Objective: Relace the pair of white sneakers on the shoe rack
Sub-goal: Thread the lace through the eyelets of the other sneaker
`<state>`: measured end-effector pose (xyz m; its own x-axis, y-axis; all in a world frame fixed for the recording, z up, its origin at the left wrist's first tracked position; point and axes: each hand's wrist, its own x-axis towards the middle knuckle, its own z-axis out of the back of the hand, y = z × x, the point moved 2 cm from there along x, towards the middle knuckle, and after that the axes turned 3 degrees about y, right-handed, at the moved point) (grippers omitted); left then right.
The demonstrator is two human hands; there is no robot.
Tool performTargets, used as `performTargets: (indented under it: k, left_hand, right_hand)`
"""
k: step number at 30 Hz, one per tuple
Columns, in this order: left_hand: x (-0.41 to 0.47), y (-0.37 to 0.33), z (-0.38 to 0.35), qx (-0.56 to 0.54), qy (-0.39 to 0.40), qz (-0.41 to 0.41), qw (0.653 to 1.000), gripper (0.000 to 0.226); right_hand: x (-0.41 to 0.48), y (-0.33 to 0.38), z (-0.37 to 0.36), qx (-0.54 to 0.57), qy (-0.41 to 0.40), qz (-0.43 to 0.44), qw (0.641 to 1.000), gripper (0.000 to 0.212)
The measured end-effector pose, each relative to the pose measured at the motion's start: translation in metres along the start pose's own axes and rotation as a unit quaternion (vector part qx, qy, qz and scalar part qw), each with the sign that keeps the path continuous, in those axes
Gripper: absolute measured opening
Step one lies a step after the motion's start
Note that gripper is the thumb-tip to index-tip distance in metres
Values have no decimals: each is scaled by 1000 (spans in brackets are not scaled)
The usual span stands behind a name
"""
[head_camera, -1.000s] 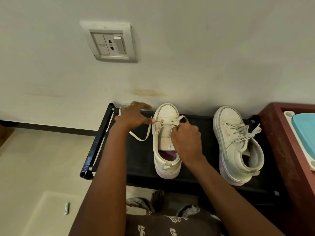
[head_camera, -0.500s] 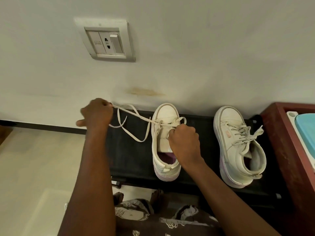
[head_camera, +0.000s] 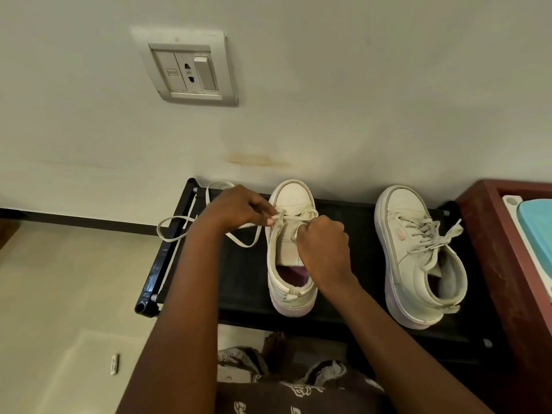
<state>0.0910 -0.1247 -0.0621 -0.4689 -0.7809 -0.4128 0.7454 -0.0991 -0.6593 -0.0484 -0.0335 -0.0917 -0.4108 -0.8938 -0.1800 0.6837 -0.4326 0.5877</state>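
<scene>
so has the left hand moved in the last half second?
Yes. The left hand went right, from beyond the rack's left rail back to the left sneaker toe.

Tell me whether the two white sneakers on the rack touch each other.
Apart. The head view shows a bare strip of the black shoe rack between the sneaker being laced and the fully laced sneaker; their soles do not meet.

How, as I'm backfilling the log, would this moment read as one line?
left hand: pinches lace; right hand: holds half-laced sneaker at eyelets; laced sneaker: on rack
</scene>
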Motion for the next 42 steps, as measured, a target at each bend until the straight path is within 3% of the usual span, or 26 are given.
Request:
performTargets:
  k: [4,7,17,21,25,33,36,39,42]
  left_hand:
    - [9,1,-8,56,-28,28,998,9]
    - [7,1,-4,93,-25,52,994,16]
    - [-3,10,7,70,13,111,991,30]
    - [-1,13,6,61,-8,84,995,25]
    - [2,5,-1,-46,-6,4,999,16]
    - [11,2,-10,59,-47,18,997,11]
    - [14,-2,-17,115,-39,45,992,15]
    - [16,-2,-22,88,-2,59,994,26]
    - [17,-2,-24,81,23,64,994,36]
  right_hand:
    - [0,0,1,-15,5,-3,1000,27]
    - [-2,3,1,-42,13,8,999,26]
    - [0,3,5,-18,39,-7,999,24]
    - [14,-6,14,39,42,-9,998,22]
    - [25,-4,26,106,12,70,992,29]
    - [41,12,12,41,88,133,986,16]
    - [44,13,6,35,119,115,986,18]
    - [49,9,0,70,141,65,985,23]
    - [50,7,0,195,144,23,970,22]
